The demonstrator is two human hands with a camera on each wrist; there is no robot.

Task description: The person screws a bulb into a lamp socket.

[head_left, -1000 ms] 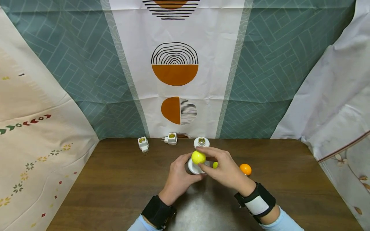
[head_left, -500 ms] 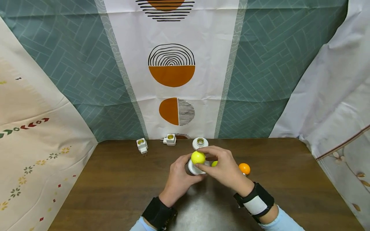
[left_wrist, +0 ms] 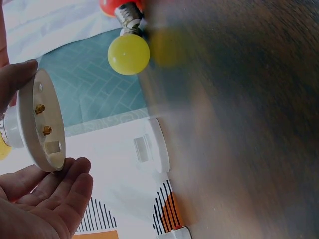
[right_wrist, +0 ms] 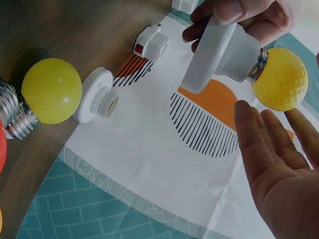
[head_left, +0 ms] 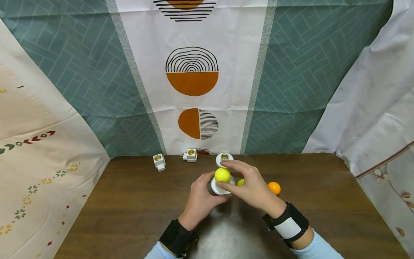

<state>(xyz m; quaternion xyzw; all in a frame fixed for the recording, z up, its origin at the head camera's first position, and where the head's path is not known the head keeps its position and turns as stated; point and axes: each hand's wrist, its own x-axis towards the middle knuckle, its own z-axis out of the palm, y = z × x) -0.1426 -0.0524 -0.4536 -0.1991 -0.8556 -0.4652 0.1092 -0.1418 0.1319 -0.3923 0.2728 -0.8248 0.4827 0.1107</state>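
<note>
My left hand [head_left: 201, 199] grips a round white lamp holder [right_wrist: 209, 57], thumb on one side of its disc and fingers on the other. Its underside with two brass screws shows in the left wrist view. A yellow bulb [head_left: 222, 175] with a faceted surface sits in the holder's socket, a little of its metal collar showing. Around this bulb my right hand [head_left: 250, 185] is spread, fingers fairly straight. In the right wrist view one fingertip lies right at the bulb's edge, and the other fingers [right_wrist: 264, 139] stand apart from it.
Behind the hands stands a second round lamp holder [head_left: 220, 157]. Two white plug adapters [head_left: 159, 162] [head_left: 191, 155] lie farther left. Another yellow bulb [right_wrist: 52, 90] and a red bulb [left_wrist: 117, 5] lie on the wooden table [head_left: 129, 212], with an orange bulb [head_left: 274, 187] to the right.
My right index finger has lifted slightly away from the yellow bulb. The left hand and the lamp holder have stayed nearly in place.
</note>
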